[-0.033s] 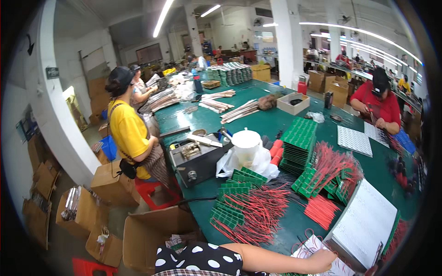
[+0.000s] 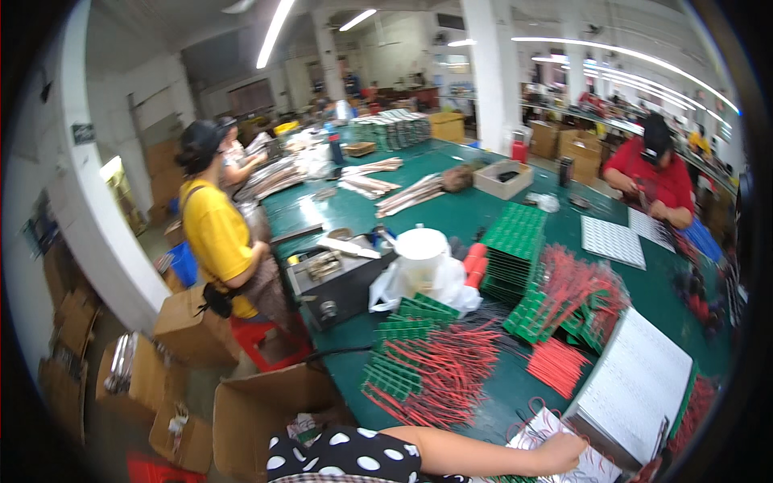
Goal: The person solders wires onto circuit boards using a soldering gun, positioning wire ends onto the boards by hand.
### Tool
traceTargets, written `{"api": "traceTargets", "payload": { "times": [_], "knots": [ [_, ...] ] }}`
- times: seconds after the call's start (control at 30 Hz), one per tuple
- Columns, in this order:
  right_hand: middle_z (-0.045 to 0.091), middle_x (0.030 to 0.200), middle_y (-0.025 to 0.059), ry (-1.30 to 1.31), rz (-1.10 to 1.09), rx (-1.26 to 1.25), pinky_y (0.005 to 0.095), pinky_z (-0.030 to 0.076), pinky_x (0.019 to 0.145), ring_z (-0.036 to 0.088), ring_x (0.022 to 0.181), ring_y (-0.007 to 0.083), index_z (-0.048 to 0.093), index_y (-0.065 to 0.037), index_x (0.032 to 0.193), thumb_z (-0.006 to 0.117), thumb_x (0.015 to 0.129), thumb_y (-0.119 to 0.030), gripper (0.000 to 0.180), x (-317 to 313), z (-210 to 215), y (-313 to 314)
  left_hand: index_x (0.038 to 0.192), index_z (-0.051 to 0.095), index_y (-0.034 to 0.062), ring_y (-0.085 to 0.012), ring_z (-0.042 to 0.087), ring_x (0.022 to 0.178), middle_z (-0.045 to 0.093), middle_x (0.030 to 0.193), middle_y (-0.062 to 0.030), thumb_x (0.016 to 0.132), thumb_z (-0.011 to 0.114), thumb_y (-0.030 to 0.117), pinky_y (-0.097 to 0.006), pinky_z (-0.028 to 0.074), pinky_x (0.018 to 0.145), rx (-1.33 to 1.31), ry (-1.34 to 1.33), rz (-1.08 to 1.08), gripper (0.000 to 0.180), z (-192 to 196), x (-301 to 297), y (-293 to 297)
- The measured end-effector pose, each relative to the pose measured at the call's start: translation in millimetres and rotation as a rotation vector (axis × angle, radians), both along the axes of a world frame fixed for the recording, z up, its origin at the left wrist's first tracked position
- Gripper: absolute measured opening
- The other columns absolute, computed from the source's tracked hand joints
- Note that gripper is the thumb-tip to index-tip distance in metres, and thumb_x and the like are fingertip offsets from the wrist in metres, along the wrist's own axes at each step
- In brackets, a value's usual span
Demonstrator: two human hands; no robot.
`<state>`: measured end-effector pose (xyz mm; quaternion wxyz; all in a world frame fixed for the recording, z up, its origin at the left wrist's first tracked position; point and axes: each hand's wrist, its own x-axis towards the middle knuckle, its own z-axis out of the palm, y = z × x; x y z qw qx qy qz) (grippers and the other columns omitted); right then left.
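My left hand is closed, fingers curled down over a white sheet with thin red wires lying on it. What the fingers grip, if anything, is hidden beneath them. Right of the hand leans a white, flat-faced block or board with a green edge behind it. Beyond the hand lies a neat bundle of short red wires. To its left, green circuit boards have a wide spread of red wires on them. My right hand does not show.
Stacked green boards, a white tub in plastic and a dark metal machine stand on the green table. An open carton is below its left edge. Co-workers in yellow and red work alongside.
The whole picture has shifted slightly left, with some blur. My left hand stays closed over the white sheet, and nothing on the table has visibly moved.
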<state>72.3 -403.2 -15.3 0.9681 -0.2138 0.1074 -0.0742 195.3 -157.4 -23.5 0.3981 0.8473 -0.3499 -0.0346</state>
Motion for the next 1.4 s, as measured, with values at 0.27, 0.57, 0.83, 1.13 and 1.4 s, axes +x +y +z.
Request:
{"api": "traceTargets", "payload": {
  "times": [0.27,0.57,0.83,1.13,1.4],
  "knots": [
    [0.06,0.1,-0.0073,-0.037,0.026,0.214,0.0223,0.044,0.052,0.053,0.065,0.0055,0.046,-0.024,0.122,0.047,0.087,-0.044,0.041,8.2,-16.6,11.8,0.075,0.053,0.0006,-0.0379,0.058,0.065,0.057,0.067,-0.02,0.075,0.049,0.02,-0.047,0.045,0.06,0.078,0.061,0.017,0.019,13.7,-2.4,16.6],
    [0.051,0.075,-0.0045,0.049,-0.127,-0.128,0.0174,0.026,0.038,0.036,0.048,0.0042,0.053,-0.014,0.102,0.056,0.083,-0.031,0.027,20.4,16.9,36.0,0.08,0.055,0.0,-0.0384,0.059,0.073,0.06,0.076,-0.0215,0.075,0.052,0.023,-0.048,0.045,0.065,0.258,0.119,0.054,0.023,10.2,2.5,13.6],
    [0.056,0.103,0.0077,-0.172,-0.244,0.003,0.02,0.037,0.048,0.045,0.061,0.009,0.045,-0.007,0.116,0.056,0.084,-0.021,0.036,-38.1,85.3,45.5,0.066,0.055,0.002,-0.0332,0.056,0.057,0.056,0.059,-0.0152,0.071,0.056,0.02,-0.043,0.041,0.053,0.135,-0.105,0.065,0.018,21.3,5.9,9.1],
    [0.058,0.097,0.0185,0.093,-1.079,-1.036,0.0227,0.044,0.05,0.053,0.057,0.0129,0.043,0.002,0.117,0.053,0.077,-0.001,0.042,-206.5,157.8,58.8,0.066,0.055,0.001,-0.0299,0.054,0.053,0.055,0.056,-0.0123,0.071,0.057,0.015,-0.04,0.04,0.051,0.157,-0.069,0.066,0.015,27.1,-4.5,13.4],
    [0.063,0.089,0.0049,0.597,-1.106,-1.345,0.0199,0.041,0.051,0.05,0.057,0.0044,0.055,-0.001,0.106,0.062,0.076,-0.004,0.031,-209.1,90.6,6.9,0.067,0.055,0.0005,-0.0315,0.054,0.054,0.055,0.058,-0.0142,0.071,0.056,0.015,-0.04,0.04,0.051,0.133,-0.079,0.067,0.015,22.3,2.7,18.2]
  ]
}}
